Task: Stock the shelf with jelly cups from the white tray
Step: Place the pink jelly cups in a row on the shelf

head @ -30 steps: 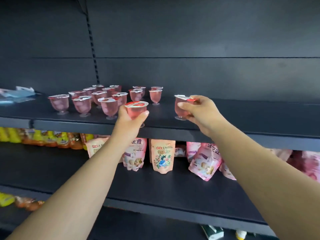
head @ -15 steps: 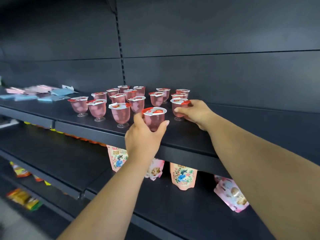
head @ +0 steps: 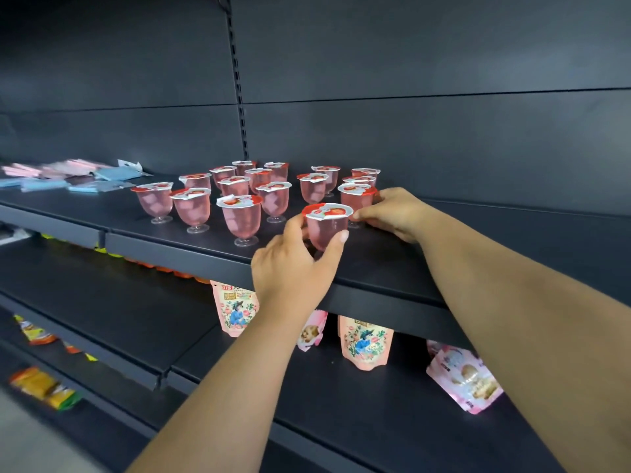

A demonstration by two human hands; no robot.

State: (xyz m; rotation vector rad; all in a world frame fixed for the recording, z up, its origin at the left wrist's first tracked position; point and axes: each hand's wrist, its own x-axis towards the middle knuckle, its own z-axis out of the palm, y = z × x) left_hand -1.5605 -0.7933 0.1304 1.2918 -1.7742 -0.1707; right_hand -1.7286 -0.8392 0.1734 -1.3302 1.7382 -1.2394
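Observation:
Several pink jelly cups [head: 241, 218] with red and white foil lids stand in rows on the dark upper shelf [head: 191, 249]. My left hand [head: 293, 271] grips one pink jelly cup [head: 327, 224] near the shelf's front edge, thumb and fingers curled round its bowl. My right hand [head: 396, 211] holds another jelly cup [head: 356, 198] just behind it, at the right end of the rows, fingers on its side. The white tray is out of sight.
Flat pink and blue packets [head: 68, 177] lie at the shelf's far left. Pink stand-up pouches [head: 365, 341] stand on the lower shelf under my arms. Orange and yellow snack packs [head: 41, 387] lie on lower shelves at the left. The dark upper shelf stretches bare to the right.
Both hands have carried their cups further onto the shelf, toward the standing rows. The view has shifted, so the cups sit more to the left and larger.

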